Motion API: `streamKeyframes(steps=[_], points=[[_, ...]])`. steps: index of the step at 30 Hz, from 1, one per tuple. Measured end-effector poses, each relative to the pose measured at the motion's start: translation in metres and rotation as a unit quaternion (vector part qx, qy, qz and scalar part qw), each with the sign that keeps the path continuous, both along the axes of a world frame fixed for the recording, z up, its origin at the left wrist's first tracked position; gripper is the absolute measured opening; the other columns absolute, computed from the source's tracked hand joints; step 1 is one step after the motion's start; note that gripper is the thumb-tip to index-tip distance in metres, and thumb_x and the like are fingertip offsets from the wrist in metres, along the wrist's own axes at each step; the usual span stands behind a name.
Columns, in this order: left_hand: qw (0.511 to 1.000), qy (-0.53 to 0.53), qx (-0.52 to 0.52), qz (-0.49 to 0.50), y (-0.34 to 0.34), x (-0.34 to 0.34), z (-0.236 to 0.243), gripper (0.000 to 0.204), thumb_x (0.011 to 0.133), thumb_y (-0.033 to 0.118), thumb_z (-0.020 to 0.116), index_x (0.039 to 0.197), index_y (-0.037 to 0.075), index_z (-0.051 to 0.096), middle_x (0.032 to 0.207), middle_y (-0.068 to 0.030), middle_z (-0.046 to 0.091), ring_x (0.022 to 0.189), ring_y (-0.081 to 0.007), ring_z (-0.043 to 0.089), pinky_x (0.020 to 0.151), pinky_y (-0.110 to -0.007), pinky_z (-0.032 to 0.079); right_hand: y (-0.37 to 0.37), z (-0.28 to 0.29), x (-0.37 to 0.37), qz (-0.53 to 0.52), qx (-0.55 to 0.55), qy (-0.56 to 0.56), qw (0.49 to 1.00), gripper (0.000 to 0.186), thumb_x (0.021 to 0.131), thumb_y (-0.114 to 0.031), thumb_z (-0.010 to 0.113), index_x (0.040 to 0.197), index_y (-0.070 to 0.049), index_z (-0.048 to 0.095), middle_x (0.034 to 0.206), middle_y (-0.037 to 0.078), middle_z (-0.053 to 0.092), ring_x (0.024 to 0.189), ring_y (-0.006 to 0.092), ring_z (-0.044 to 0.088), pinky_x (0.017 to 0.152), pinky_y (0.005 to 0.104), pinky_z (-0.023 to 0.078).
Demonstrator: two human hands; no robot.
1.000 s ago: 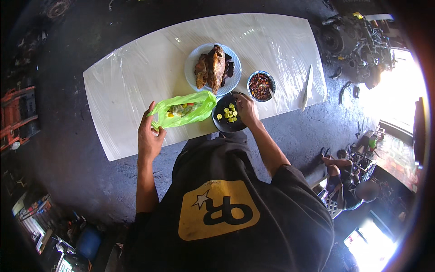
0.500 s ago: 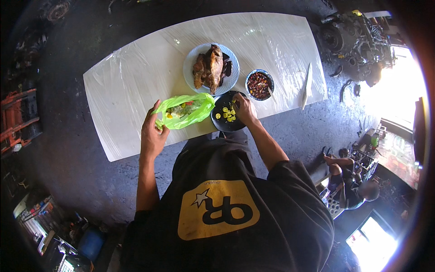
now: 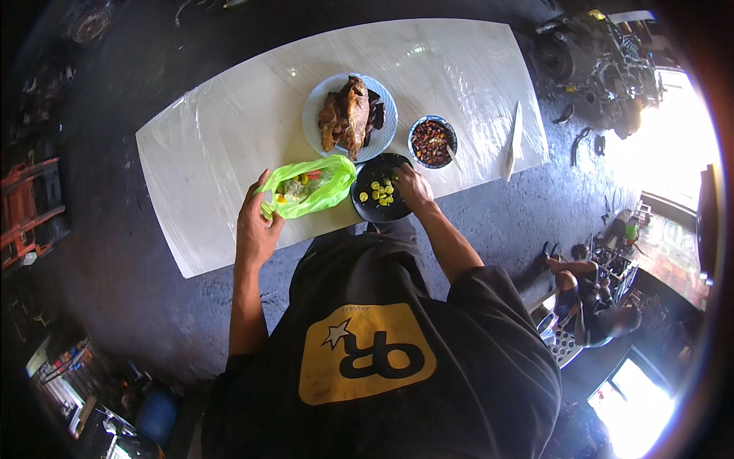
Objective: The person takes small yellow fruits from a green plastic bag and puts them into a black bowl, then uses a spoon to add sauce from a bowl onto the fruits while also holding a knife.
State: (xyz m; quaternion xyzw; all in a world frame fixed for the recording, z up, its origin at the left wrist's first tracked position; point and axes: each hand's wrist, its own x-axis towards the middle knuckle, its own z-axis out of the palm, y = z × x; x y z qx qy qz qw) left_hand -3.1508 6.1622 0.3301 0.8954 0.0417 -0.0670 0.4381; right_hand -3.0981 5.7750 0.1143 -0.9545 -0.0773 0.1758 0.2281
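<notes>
My left hand (image 3: 258, 218) grips the rim of a bright green plastic bag (image 3: 336, 187) and holds its mouth open. Inside the bag lie pale, clear-wrapped contents with red, yellow and green pieces (image 3: 302, 186). My right hand (image 3: 414, 190) dips over the right side of a black plate (image 3: 375, 213), its fingers bent together; what they pinch, if anything, is hidden. Several small cut yellow-green citrus pieces (image 3: 382, 193) sit on that plate. Just beyond it stands a light blue plate (image 3: 312, 126) with browned cooked meat or fish (image 3: 354, 115).
A patterned bowl (image 3: 433, 118) of dark sauce with chopped bits and a spoon (image 3: 451, 153) stands right of the plates. Farther right lies a knife (image 3: 514, 141) on the plastic-covered table (image 3: 222, 138). An engine (image 3: 600, 65) is at far right; a person sits (image 3: 589, 306) lower right.
The bag's mouth has opened wider toward me, showing more of its contents. My right hand has shifted slightly down over the black plate. The whole view has moved a little.
</notes>
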Motion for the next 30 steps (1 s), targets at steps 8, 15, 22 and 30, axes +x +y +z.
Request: streamKeyframes(steps=[8, 15, 22, 30], points=[[1.0, 0.02, 0.011, 0.02, 0.009, -0.002, 0.002, 0.068, 0.085, -0.009, 0.06, 0.151, 0.003, 0.046, 0.151, -0.0148, 0.052, 0.127, -0.0319, 0.06, 0.077, -0.033, 0.063, -0.044, 0.044, 0.042, -0.034, 0.119, -0.188, 0.974, 0.021, 0.087, -0.003, 0.072, 0.108, -0.005, 0.073, 0.103, 0.014, 0.07, 0.086, 0.0308, 0.072, 0.074, 0.041, 0.059], [0.999, 0.015, -0.003, 0.037, 0.006, 0.002, 0.006, 0.072, 0.085, -0.009, 0.062, 0.153, 0.007, 0.045, 0.15, -0.015, 0.052, 0.127, -0.0319, 0.06, 0.082, -0.035, 0.065, -0.084, 0.021, 0.09, -0.112, 0.022, -0.138, 0.984, 0.021, 0.085, -0.011, 0.078, 0.103, 0.001, 0.075, 0.086, 0.022, 0.074, 0.079, 0.0362, 0.074, 0.072, 0.0432, 0.058], [0.998, -0.037, 0.004, 0.044, 0.012, -0.004, 0.003, 0.073, 0.085, -0.009, 0.064, 0.153, 0.009, 0.045, 0.146, -0.0147, 0.056, 0.12, -0.0324, 0.063, 0.08, -0.036, 0.061, -0.088, 0.011, 0.102, -0.105, 0.026, -0.106, 0.988, 0.022, 0.088, -0.017, 0.076, 0.097, 0.002, 0.076, 0.087, 0.024, 0.074, 0.079, 0.0392, 0.074, 0.07, 0.0455, 0.058], [0.997, -0.045, -0.019, 0.055, 0.018, -0.002, -0.005, 0.076, 0.083, -0.011, 0.063, 0.154, 0.011, 0.044, 0.145, -0.0155, 0.056, 0.122, -0.034, 0.063, 0.085, -0.039, 0.059, -0.093, 0.008, 0.111, -0.076, -0.048, -0.11, 0.99, 0.019, 0.09, -0.017, 0.075, 0.091, 0.002, 0.073, 0.079, 0.025, 0.071, 0.073, 0.039, 0.072, 0.065, 0.0462, 0.054]])
